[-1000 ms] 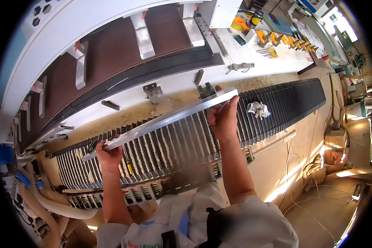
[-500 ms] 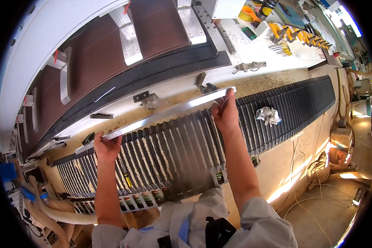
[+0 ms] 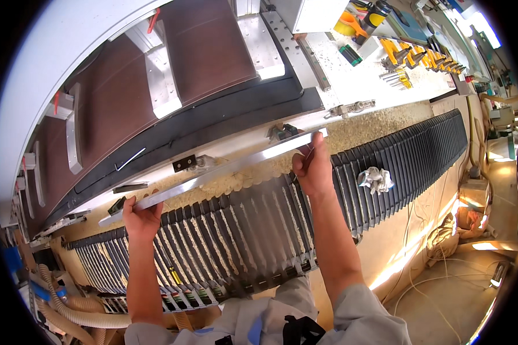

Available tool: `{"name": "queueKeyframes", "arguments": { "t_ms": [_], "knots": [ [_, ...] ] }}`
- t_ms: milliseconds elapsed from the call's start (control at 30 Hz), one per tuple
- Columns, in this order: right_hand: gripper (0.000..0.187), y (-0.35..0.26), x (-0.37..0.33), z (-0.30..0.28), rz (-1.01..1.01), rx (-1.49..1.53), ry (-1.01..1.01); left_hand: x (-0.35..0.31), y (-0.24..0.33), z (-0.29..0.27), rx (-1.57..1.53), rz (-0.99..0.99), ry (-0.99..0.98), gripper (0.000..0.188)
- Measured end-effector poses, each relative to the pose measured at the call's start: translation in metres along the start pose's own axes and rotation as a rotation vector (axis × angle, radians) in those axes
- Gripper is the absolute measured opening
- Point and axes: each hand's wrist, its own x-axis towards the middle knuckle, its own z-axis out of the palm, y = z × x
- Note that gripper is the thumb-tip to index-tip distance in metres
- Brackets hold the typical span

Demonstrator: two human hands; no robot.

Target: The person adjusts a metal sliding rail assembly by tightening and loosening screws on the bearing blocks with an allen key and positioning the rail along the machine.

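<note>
Both my hands hold a long, straight silvery metal bar (image 3: 230, 166), which slants up to the right above the sawdust strip between the machine bed and the ribbed black bellows cover (image 3: 420, 146). My left hand (image 3: 143, 219) grips it close to its left end, fingers wrapped round from below. Close to the right end, my right hand (image 3: 313, 168) pinches the bar, with the thumb along its tip. Beyond the bar, a bent hex key (image 3: 130, 160) lies on the machine's black edge. A crumpled white cloth or glove (image 3: 376, 180) rests on the bellows to the right.
Metal brackets (image 3: 164, 86) cross a brown panel (image 3: 207, 54) on the machine. At the far right, several yellow-and-black holders (image 3: 423, 57) line a white worktop (image 3: 322, 54). A small yellow tool (image 3: 175, 276) sits in the bellows. Hoses (image 3: 77, 299) run at lower left; cables lie on the right floor.
The bar has shifted slightly away from the bellows toward the machine bed, both hands still gripping it. The whole view has also shifted a little.
</note>
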Motion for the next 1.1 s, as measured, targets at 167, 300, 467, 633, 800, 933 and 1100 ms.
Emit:
{"name": "queueKeyframes", "arguments": {
  "t_ms": [167,300,467,633,800,933,1100],
  "knots": [
    [0.052,-0.003,0.006,0.004,0.020,-0.024,0.072,0.004,0.001,0.012,0.016,-0.004,0.024,0.046],
    [0.054,-0.002,0.007,0.000,0.010,-0.021,0.072,0.018,0.004,0.004,0.042,-0.010,0.017,0.047],
    [0.057,-0.001,0.006,0.006,0.001,-0.050,0.104,0.018,0.010,0.009,0.055,-0.044,0.019,0.047],
    [0.054,0.012,0.010,0.014,0.045,-0.015,0.116,-0.001,0.017,0.011,0.016,0.022,-0.005,0.044],
    [0.038,0.000,0.012,-0.003,-0.042,0.080,0.386,0.006,-0.004,0.021,-0.095,0.112,-0.010,0.035],
    [0.038,0.004,0.018,-0.009,-0.077,0.085,0.128,0.005,-0.004,0.013,-0.071,0.099,-0.059,0.044],
    [0.040,0.006,0.024,-0.007,-0.084,0.100,0.040,-0.008,0.001,0.020,-0.029,0.120,-0.090,0.045]
  ]
}}
